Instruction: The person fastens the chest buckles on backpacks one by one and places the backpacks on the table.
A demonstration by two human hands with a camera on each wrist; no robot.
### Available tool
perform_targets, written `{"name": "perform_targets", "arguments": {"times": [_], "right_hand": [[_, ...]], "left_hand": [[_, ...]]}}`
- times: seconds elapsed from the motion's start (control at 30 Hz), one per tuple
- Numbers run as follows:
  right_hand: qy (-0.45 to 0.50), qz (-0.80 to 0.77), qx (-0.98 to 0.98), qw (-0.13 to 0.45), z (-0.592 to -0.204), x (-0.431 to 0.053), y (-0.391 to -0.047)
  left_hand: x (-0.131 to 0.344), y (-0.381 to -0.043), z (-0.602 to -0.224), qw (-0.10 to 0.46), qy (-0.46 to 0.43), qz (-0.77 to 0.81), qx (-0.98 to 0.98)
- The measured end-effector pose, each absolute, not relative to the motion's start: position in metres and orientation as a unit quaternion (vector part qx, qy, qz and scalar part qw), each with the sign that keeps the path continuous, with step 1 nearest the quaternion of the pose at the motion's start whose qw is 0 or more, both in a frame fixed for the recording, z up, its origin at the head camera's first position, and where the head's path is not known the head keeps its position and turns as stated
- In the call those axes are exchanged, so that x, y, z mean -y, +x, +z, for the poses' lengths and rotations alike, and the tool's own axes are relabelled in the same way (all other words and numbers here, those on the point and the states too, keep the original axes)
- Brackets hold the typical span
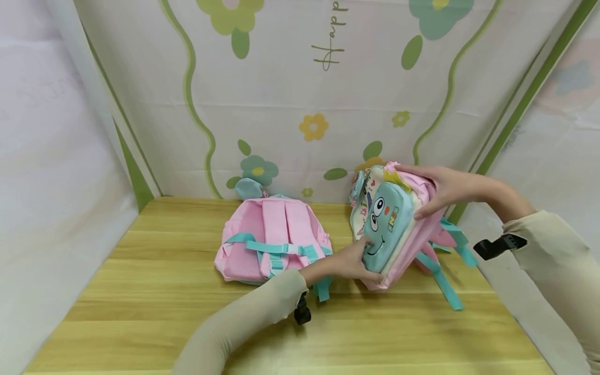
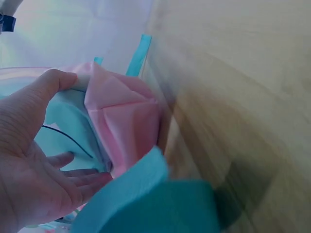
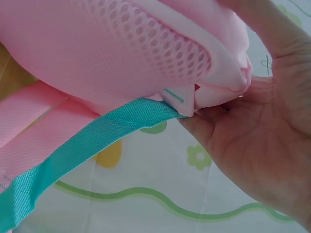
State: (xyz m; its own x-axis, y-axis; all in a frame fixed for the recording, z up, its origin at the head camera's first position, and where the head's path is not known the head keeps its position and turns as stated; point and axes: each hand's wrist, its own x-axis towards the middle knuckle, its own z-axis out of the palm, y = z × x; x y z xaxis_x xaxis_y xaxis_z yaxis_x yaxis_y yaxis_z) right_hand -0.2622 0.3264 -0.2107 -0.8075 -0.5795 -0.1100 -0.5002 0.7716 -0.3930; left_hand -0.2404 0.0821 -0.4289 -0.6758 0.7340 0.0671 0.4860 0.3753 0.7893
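Beige sleeves nearest, both hands grip tilted pink/cream bkpk w/ teal smiley-face frt pocket.

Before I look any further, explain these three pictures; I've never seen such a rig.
There is no machine here, only a person's two bare hands. The wide picture comes from a camera worn on the head, looking forward and down; the two close ones come from cameras on each wrist. On the wooden table lies a pink backpack, its shoulder straps showing. The left hand and right hand hold a second backpack, tilted, with a cartoon face on its turquoise pocket.
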Motion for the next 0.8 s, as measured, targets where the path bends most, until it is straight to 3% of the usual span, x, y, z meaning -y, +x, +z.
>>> {"name": "perform_targets", "arguments": {"times": [0.3,0.8], "right_hand": [[-0.301,-0.2,-0.925,0.114,-0.216,-0.315,-0.265],[-0.296,-0.206,-0.929,0.083,-0.223,-0.295,-0.271]], "left_hand": [[-0.051,-0.252,-0.398,0.135,0.392,0.356,-0.837],[-0.032,-0.273,-0.315,-0.058,0.413,0.434,-0.799]]}}
